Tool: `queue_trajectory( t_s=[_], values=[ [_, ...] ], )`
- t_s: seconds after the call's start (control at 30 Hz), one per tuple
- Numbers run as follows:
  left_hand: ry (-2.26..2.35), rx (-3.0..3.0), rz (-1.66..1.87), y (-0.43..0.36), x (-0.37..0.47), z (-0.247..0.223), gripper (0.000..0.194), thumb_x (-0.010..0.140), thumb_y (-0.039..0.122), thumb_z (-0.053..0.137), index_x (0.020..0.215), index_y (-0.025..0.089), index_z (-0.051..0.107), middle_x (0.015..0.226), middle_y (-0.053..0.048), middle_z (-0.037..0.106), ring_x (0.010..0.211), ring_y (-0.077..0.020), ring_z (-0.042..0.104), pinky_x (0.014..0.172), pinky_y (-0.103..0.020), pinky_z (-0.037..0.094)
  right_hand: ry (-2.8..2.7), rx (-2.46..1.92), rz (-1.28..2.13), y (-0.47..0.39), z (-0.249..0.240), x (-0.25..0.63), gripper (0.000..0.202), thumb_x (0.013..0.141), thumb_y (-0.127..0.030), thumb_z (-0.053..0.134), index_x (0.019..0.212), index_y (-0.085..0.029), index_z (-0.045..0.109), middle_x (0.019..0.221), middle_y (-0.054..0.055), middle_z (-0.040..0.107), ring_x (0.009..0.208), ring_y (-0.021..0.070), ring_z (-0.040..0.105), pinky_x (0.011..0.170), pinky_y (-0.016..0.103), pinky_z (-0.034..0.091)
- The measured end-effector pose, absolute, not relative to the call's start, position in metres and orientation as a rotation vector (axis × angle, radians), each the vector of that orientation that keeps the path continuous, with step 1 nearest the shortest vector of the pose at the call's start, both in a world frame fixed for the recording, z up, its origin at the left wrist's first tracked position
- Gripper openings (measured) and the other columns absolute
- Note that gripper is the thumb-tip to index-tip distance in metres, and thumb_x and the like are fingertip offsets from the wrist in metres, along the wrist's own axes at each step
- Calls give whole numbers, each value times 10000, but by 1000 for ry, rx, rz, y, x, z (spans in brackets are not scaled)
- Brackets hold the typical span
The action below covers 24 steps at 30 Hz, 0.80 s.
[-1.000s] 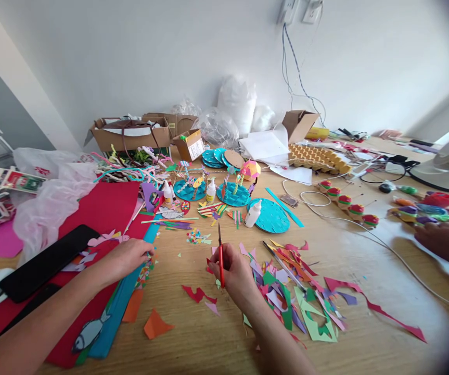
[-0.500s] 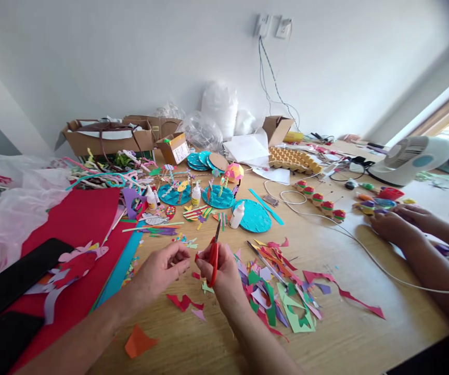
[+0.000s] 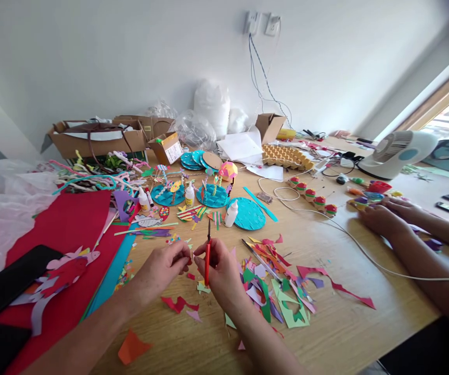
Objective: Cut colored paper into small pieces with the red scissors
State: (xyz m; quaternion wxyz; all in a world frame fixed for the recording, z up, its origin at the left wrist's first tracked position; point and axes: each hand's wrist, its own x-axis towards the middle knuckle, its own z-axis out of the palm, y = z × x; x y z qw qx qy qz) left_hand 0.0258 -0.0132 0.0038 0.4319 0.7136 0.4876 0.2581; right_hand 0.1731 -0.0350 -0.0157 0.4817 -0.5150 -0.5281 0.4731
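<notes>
My left hand (image 3: 167, 265) is closed in a pinch, with a small red paper piece (image 3: 190, 261) showing at its fingertips. Close beside it, my right hand (image 3: 222, 268) grips red-handled scissors (image 3: 207, 260), blades pointing away from me. The fingertips of both hands nearly meet. Below them on the table lie a red paper scrap (image 3: 179, 304) and an orange scrap (image 3: 132, 347). A pile of coloured paper offcuts (image 3: 265, 291) spreads to the right of my right hand, with a pen (image 3: 261, 260) on it.
Blue discs with decorations (image 3: 213, 195) and white glue bottles (image 3: 231, 213) stand ahead. Red paper sheets (image 3: 60, 224) and a black phone-like slab (image 3: 17, 281) lie left. At right, another person's hands (image 3: 384, 221) work near a white fan (image 3: 399, 151); a white cable (image 3: 349, 234) crosses the table.
My hands have come closer together, and the red paper piece has passed from my right fingertips to my left. The scissors have turned more upright in view. The view has shifted slightly right.
</notes>
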Motion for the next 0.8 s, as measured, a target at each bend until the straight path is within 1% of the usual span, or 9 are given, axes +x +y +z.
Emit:
queue_trajectory(
  t_s=[0.13,0.4,0.57,0.63,0.7,0.8],
  values=[
    [1277,1972,604,-10,28,5,109,739,165,492,689,201,583,647,4,618,622,-169,573,570,-241,393,-1383,-1304,1082,-34,-15,174,91,690,-240,548,752,-199,495,578,-50,492,486,99,435,439,200,318],
    [1316,2224,408,-9,30,6,93,778,128,452,790,205,503,745,-13,644,669,-177,610,590,-248,411,-1513,-1389,950,-30,-24,176,77,672,-199,563,719,-185,504,584,-52,486,521,98,430,475,196,325],
    [1249,2253,290,-7,31,12,86,798,152,458,847,194,515,837,-57,680,761,-211,636,635,-276,431,-1531,-1363,973,-29,-27,176,81,670,-192,545,698,-190,469,606,-44,501,541,103,443,500,207,350],
    [1210,2213,325,-6,29,11,116,794,148,460,877,191,529,849,-58,681,765,-207,634,643,-278,433,-1463,-1330,1050,-29,-27,175,97,663,-200,553,700,-194,463,605,-46,499,524,101,445,487,209,361],
    [1191,2131,435,-6,27,8,156,786,156,472,921,198,540,826,-39,672,742,-189,624,640,-268,437,-1338,-1257,1153,-28,-26,175,138,653,-227,576,708,-199,453,605,-51,501,501,97,445,466,208,369],
    [1165,1908,630,-8,26,2,158,802,233,478,933,197,558,783,-17,638,685,-158,591,598,-242,440,-1145,-1141,1253,-27,-25,176,199,634,-265,613,714,-200,443,613,-53,519,475,88,449,444,204,372]
  ],
)
